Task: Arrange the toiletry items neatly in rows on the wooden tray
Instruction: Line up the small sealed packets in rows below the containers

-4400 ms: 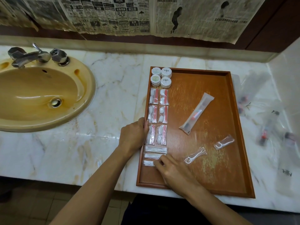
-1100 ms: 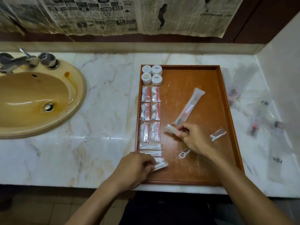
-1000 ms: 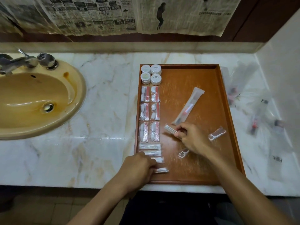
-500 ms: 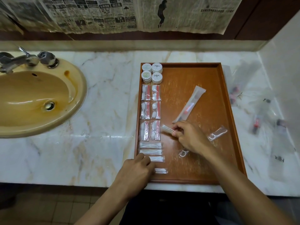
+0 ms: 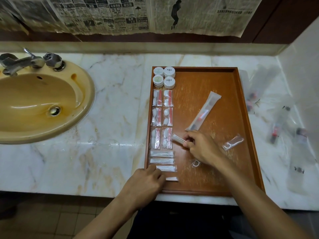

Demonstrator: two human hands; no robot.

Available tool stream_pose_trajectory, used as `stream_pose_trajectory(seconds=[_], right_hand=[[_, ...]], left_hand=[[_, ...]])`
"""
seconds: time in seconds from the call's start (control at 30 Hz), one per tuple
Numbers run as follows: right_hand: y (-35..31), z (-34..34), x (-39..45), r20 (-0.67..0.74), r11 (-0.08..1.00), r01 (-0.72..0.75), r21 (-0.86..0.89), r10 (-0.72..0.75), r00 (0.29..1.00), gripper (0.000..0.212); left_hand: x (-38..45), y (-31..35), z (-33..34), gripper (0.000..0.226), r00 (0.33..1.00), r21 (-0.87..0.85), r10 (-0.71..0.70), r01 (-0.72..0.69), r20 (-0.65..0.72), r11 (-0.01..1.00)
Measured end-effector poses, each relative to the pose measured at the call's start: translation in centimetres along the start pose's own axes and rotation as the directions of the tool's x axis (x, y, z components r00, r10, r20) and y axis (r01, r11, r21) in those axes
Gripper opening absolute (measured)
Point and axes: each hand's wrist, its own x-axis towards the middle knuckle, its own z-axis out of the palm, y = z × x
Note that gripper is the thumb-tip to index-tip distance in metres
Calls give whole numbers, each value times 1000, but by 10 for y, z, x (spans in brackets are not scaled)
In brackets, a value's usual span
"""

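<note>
**Swab packets lined up along tray's left edge**

Sink [image 5: 34, 104] sits far left. On the wooden tray [image 5: 224, 191], the left hand [image 5: 146, 181], fingers curled, presses a cotton swab packet [image 5: 166, 168] in the left column. The right hand [image 5: 202, 147] pinches another swab packet [image 5: 177, 139]. A floss pick [image 5: 233, 141] lies rightward.

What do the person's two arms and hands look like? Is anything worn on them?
Both forearms are bare up to the picture's lower edge: no sleeves show. The left hand and the right hand wear no gloves. No ring, watch or bracelet is visible, though the picture is slightly blurred. No markings show.
</note>
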Motion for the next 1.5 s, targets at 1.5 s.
stream_pose_trajectory(seconds=[1.5], right_hand=[[4,7,0,17,1000,5,-13,-5,1000,13]], left_hand=[[0,-12,14,37,982,51,188,-188,-1,981]])
